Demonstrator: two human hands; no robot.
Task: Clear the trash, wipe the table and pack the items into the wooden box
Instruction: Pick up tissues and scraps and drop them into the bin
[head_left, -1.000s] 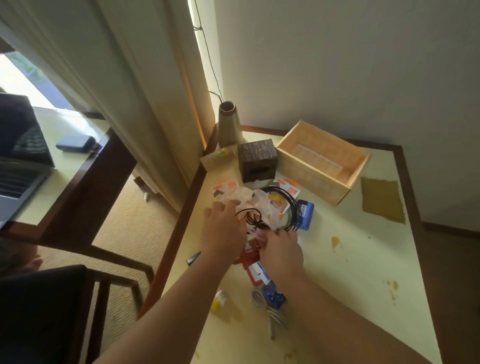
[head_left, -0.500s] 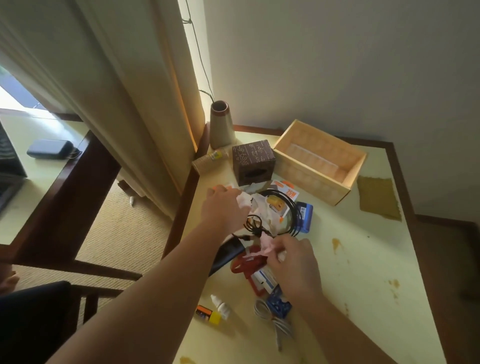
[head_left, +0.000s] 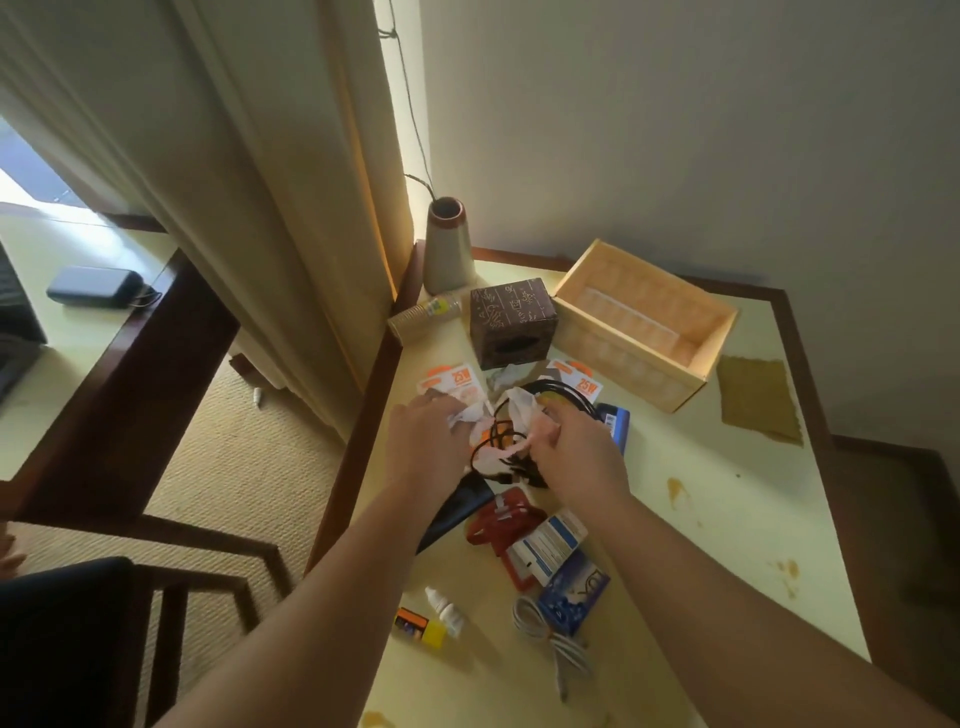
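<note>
Your left hand grips crumpled white tissue, fingers curled round it. Your right hand pinches second tissue wad over coiled black cable at pile centre. Wooden box sits open at far side of table, near wall, apart from both hands. Brown cloth lies flat just right of box. Dark carved box stands left of wooden box. Dropper bottle and grey cable lie near table's front edge. Yellow stains mark tabletop.
</note>
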